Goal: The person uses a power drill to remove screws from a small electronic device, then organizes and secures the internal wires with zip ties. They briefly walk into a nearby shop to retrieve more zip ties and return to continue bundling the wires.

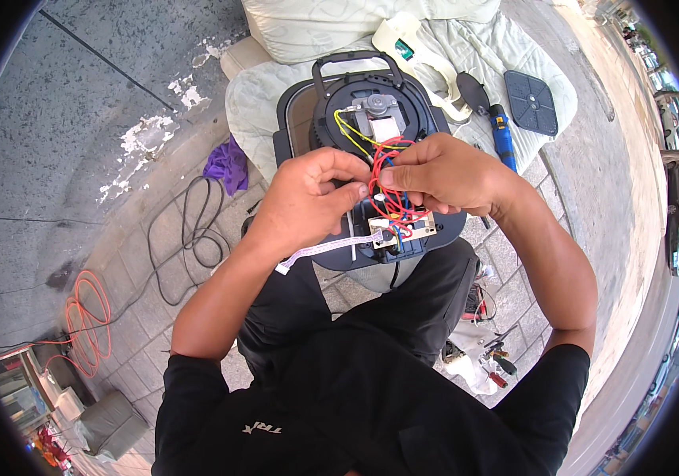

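Two hands [458, 176] | both apparently pinching red wires [391, 209] | open dark appliance [415, 107] beneath

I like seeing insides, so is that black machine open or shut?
Open: the black machine shows its grey metal part, red wires and circuit board, uncovered.

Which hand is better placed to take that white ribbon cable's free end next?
Probably the left hand: the white ribbon cable's free end lies on its side; the right hand is farther away, at the red wires.
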Tool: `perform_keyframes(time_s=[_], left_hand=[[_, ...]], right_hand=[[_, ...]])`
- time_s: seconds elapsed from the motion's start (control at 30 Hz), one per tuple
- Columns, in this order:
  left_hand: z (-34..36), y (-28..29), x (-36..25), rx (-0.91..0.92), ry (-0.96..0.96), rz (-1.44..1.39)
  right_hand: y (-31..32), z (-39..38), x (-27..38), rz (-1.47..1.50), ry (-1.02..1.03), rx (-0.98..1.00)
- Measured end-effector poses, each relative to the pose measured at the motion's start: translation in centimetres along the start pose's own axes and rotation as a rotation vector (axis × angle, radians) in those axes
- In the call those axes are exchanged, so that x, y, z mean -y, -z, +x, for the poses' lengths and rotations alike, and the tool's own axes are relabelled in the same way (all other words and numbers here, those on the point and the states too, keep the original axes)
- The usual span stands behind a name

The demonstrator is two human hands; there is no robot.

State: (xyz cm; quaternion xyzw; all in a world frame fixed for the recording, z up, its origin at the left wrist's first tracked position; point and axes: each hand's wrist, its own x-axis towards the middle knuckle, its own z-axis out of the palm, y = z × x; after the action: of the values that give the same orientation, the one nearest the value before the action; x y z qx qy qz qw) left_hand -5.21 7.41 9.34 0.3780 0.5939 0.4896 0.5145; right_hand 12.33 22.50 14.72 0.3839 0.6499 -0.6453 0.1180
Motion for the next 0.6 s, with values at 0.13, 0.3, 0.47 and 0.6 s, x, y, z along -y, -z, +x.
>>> perform_keyframes(time_s=[0.13,0.3,0.47,0.6], left_hand=[[-0.4,-0.1,0.4,-0.009,-0.045,0.093],[-0.1,-0.7,1.4,-0.043,-0.156,-0.04],[0.6,-0.6,3.4,-0.051,-0.279,0.053],[-0.2,-1.1,2.3,-0.153,-0.387,0.316]], right_hand=[[0.0,-0.1,0.3,-0.001,-0.025,0.004],[0.2,0.4,-0.8,0.134,0.02,0.051],[0.2,0.6,-0.8,0.135,0.032,0.063],[-0.2,0.3,-0.3,0.115,0.044,0.07]])
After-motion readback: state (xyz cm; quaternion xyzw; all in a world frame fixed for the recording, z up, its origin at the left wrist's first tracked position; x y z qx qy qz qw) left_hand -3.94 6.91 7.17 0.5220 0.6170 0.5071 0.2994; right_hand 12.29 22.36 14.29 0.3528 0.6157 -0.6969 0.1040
